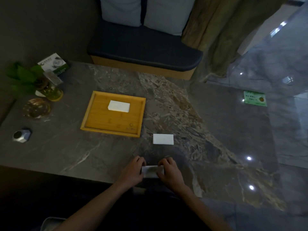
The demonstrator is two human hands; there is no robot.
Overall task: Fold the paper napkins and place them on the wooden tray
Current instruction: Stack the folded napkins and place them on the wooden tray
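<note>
Desk (70, 147): dark stone-patterned slab, by which all task items are carried; both hands are set at its near edge.

Wooden tray (86, 117): placed well beyond the hands, up and to the left of them. One folded napkin (119, 106) is already laid in its far half. This item is judged complete.

Second napkin (163, 139): a flat white rectangle lying on the desk just beyond the right hand, apart from the tray's near right corner. It appears folded but is not yet placed; a transfer to the tray is judged outstanding.

Third napkin (152, 171): held between the two hands at the desk's near edge. Folding is judged to be in progress; placement remains to be done.

Left hand (133, 170): fingers curled over the left end of the third napkin, which is gripped or pressed down there; whether the thumb lies beneath cannot be told.

Right hand (170, 172): fingers curled likewise over the right end of the same napkin, the sheet being spanned between the two hands.

Tally: one of three visible napkins placed, two remaining.
</note>
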